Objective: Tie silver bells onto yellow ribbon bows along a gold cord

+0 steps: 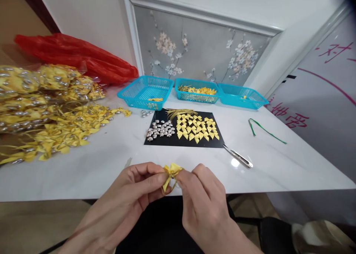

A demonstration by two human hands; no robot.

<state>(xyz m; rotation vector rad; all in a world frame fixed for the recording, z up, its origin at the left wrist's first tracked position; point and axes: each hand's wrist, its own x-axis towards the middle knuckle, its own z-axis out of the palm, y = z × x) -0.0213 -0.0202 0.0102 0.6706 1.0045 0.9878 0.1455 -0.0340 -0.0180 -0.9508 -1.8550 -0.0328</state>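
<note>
Between my two hands, just above the table's front edge, is a yellow ribbon bow (172, 168) with a thin gold cord at it. My left hand (139, 187) pinches the bow's left side between thumb and fingers. On the other side, my right hand (201, 194) is closed, its fingertips at the bow's right side and the cord; exactly which part they grip is hidden. Beyond the hands lies a black mat (167, 141) carrying silver beads (160, 129), rows of small yellow bows (197, 128) and a bunch of gold cords (182, 113).
Small snips (238, 156) lie at the mat's right corner, with a green cord (265, 130) farther right. Blue baskets (146, 92) line the back. Finished-looking yellow bows with beads (63, 129) are heaped at left, near bagged ones (41, 94) and a red bag (80, 59).
</note>
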